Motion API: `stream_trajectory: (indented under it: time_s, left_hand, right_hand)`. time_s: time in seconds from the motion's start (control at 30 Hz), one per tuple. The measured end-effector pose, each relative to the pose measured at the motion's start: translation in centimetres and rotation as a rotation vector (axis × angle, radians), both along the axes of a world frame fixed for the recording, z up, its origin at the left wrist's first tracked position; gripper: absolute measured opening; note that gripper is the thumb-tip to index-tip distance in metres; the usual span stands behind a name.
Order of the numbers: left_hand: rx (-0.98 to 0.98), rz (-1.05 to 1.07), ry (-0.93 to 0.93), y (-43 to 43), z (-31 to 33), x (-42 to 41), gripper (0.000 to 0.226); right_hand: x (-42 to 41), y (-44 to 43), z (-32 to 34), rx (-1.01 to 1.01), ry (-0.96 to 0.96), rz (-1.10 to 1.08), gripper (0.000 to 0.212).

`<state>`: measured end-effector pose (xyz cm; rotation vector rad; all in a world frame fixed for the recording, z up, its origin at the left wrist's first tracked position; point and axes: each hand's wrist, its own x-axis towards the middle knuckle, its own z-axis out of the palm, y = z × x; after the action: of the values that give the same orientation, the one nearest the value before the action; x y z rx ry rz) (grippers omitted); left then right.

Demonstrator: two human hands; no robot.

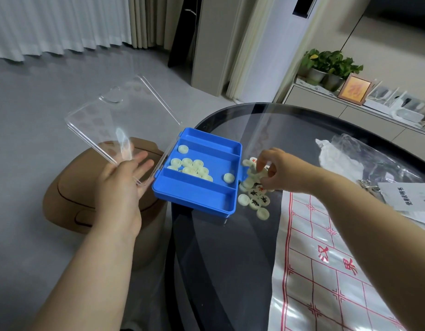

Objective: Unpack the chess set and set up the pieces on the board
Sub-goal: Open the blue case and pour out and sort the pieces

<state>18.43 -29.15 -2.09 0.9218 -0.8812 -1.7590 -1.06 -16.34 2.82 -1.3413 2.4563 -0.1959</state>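
Observation:
A blue box point(214, 201) with three compartments sits at the left edge of the round glass table point(230, 259). Its clear lid point(120, 118) hangs open to the left. My left hand point(120, 185) presses flat against the lid's near edge, fingers straight. Several cream round pieces point(192, 167) lie in the middle compartment, one more in the far one. A heap of pieces point(255, 199) lies on the glass right of the box. My right hand point(271, 170) curls over that heap and pinches some pieces. The white sheet board point(326, 271) with red lines lies to the right.
A brown stool point(70, 197) stands left of the table, under the lid. Crumpled clear plastic bags point(350, 158) and a white leaflet point(407, 197) lie at the table's far right. A low cabinet with plants point(326, 65) and a picture frame runs behind.

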Motion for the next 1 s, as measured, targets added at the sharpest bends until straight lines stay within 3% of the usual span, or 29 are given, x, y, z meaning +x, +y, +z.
stream_trajectory:
  time_s: [0.17,0.3,0.47,0.57,0.7,0.9,1.0]
  left_hand:
    - [0.003,-0.001,-0.001,-0.1,-0.1,0.1,0.027]
    - [0.006,-0.002,-0.002,-0.2,-0.1,0.0,0.027]
    - [-0.001,-0.014,0.011,-0.3,-0.3,0.1,0.024]
    - [-0.023,-0.037,-0.01,-0.5,-0.5,0.1,0.033]
    - [-0.025,-0.034,-0.007,-0.5,-0.5,0.1,0.036]
    - [-0.023,-0.029,0.009,-0.5,-0.5,0.4,0.035]
    - [-0.018,-0.026,0.006,-0.4,-0.4,0.3,0.034]
  right_hand:
    - [-0.1,-0.1,0.9,-0.037,0.07,0.028,0.025]
    - [1.9,-1.9,1.8,-0.104,0.143,0.174,0.02]
    - [3.9,-4.8,0.4,0.209,0.367,0.257,0.027]
    - [3.9,-5.6,0.0,0.257,0.372,0.231,0.03]
    - [3.8,-5.5,-0.1,0.201,0.292,0.213,0.027]
    - [1.6,-3.2,2.0,-0.231,0.166,0.036,0.021]
    - [0.4,-1.6,1.4,-0.11,0.174,-0.022,0.021]
